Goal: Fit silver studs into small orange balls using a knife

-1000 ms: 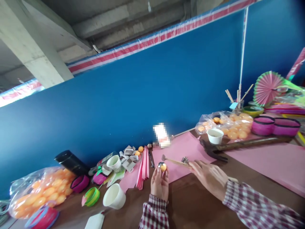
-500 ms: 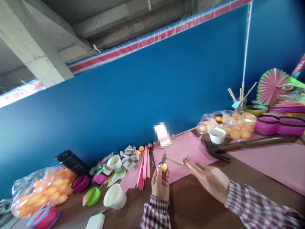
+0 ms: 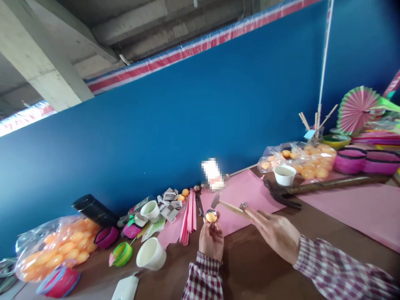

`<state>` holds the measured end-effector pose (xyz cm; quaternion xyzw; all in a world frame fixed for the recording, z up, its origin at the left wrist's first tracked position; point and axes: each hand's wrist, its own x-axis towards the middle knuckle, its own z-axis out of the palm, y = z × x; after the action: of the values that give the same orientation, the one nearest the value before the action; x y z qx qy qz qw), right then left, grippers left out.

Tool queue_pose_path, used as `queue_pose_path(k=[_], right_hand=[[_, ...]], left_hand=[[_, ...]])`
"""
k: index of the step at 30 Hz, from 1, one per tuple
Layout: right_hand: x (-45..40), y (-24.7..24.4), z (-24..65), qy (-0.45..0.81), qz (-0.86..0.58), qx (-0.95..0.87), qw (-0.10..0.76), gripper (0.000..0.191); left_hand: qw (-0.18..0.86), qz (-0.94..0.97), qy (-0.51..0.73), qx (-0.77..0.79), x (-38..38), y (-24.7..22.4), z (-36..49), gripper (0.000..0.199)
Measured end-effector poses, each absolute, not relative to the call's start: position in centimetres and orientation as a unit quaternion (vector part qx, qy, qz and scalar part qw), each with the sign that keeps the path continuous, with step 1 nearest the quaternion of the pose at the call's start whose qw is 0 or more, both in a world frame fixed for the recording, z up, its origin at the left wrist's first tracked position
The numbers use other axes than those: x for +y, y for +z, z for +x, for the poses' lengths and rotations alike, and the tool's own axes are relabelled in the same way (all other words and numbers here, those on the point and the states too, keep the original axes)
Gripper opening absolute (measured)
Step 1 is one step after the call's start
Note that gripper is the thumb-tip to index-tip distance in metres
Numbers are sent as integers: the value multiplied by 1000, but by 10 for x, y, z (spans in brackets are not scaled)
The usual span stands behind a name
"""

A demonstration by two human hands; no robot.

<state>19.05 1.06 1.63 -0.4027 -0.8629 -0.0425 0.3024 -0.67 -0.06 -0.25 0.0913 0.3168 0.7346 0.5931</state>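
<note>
My left hand (image 3: 211,243) pinches a small round orange piece with a shiny, silvery upper edge (image 3: 211,215) in its fingertips. To the right, my right hand (image 3: 276,233) grips the light wooden handle of a small hammer-like tool (image 3: 233,207). Its grey metal head, slightly blurred, is just above the round piece and looks apart from it. A small silvery thing (image 3: 243,205) shows at my right fingers; I cannot tell if it is a ring. Beneath the tool lies pink paper (image 3: 246,187) on the brown table (image 3: 250,266).
A large hammer (image 3: 321,187) lies at right beside a white cup (image 3: 284,175). Bags of orange balls (image 3: 64,250) stand on both sides. A white cup (image 3: 151,253), a green roll (image 3: 122,254) and folded pink strips (image 3: 188,216) are left of my hands. A blue wall (image 3: 187,125) rises behind.
The small tool's head has moved up slightly, away from the round piece. That piece now sits a little higher and faces me more, with its front uncovered.
</note>
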Motion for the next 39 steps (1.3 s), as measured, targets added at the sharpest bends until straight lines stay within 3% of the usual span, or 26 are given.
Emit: queue_pose_path(k=[9,15,24,29,33,39], right_hand=[[25,22,205,-64,-483,-821,298,41],[52,10,223,-106,-575,-790,185,46],[51,4,213,-148,-589,-779,155,38],[49,19,202,-71,-519,-825,213,34],[68,15,187,53,-502,-838,207,32],[82,11,182,63,-499,-840,204,25]], left_hand=[[602,98,720,332,-3,-3,-6,13],[602,116,706,356,-3,-4,-1,8],[608,112,696,366,-5,-7,2,6],[617,125,681,374,-5,-4,3,7],[621,124,681,366,-4,-5,2,5],[628,117,681,358,-4,-6,2,5]])
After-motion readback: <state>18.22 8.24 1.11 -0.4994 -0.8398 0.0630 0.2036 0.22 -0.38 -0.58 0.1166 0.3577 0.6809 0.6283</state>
